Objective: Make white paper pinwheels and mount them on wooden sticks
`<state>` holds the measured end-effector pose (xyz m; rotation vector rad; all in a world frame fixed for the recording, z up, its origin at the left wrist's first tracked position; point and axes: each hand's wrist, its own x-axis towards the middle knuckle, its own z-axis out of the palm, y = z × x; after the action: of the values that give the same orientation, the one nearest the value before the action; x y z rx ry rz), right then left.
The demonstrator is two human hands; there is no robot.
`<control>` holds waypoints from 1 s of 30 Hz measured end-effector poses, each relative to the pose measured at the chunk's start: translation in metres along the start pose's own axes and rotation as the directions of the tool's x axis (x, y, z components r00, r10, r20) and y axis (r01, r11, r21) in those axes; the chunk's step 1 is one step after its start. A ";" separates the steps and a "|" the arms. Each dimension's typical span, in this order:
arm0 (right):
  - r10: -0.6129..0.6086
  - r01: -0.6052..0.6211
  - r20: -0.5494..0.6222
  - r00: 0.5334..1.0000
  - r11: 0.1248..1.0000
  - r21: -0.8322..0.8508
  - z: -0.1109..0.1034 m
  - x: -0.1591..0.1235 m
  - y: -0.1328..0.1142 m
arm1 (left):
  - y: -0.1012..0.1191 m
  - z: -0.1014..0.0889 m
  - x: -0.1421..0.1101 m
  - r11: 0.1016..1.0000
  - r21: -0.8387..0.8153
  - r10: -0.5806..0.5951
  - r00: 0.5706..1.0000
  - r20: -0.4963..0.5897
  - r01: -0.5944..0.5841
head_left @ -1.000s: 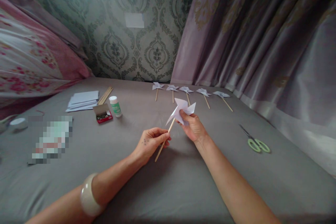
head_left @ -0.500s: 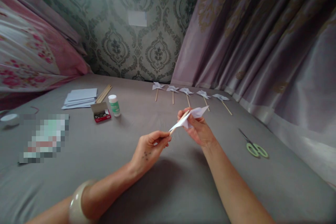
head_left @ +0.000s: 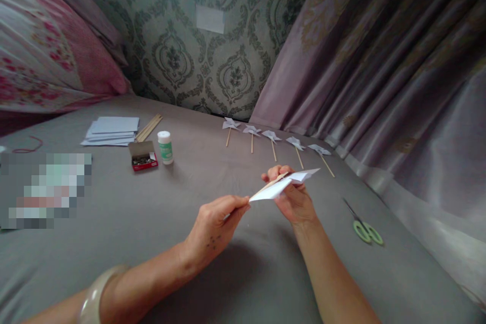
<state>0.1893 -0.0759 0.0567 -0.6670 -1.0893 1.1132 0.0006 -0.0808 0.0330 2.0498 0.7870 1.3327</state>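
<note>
A white paper pinwheel [head_left: 274, 191] with a thin wooden stick [head_left: 270, 184] along its far side is held up above the bed-like grey surface. My left hand [head_left: 218, 223] is closed, its thumb and fingers pinching the stick's near end by a paper tip. From the far side my right hand [head_left: 296, 202] grips the folded paper near the stick's other end; the paper hides some of its fingers. Beyond the hands several finished-looking pinwheels [head_left: 271, 136] lie in a row, their sticks pointing towards me.
On the left are stacked white papers [head_left: 114, 125], wooden sticks [head_left: 150, 127], an open red box [head_left: 144, 164] of small metal pieces, and a green-and-white bottle [head_left: 165, 149]. Green-handled scissors [head_left: 362, 225] lie at right. A blurred-out item [head_left: 49, 187] and a red cord [head_left: 32, 147] are far left.
The held pinwheel has turned, so a broader white face shows. My right hand has shifted slightly right and down, while my left still pinches the near end. The camera view has tilted slightly.
</note>
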 end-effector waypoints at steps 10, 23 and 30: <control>-0.038 0.037 -0.025 0.999 0.999 -0.028 0.004 0.001 0.002 | -0.003 0.002 -0.002 0.992 0.093 0.090 0.995 -0.052 -0.084; -0.008 0.004 -0.166 0.986 1.000 -0.028 0.006 0.002 0.008 | -0.009 0.005 -0.003 0.999 0.035 -0.026 0.999 -0.046 0.028; 0.045 -0.043 -0.108 0.993 0.999 0.021 0.006 0.003 0.004 | -0.004 0.005 -0.004 1.000 0.008 -0.019 0.998 -0.053 0.020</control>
<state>0.1823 -0.0719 0.0563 -0.7320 -0.9745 1.1104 0.0032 -0.0823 0.0258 2.0158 0.8351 1.3804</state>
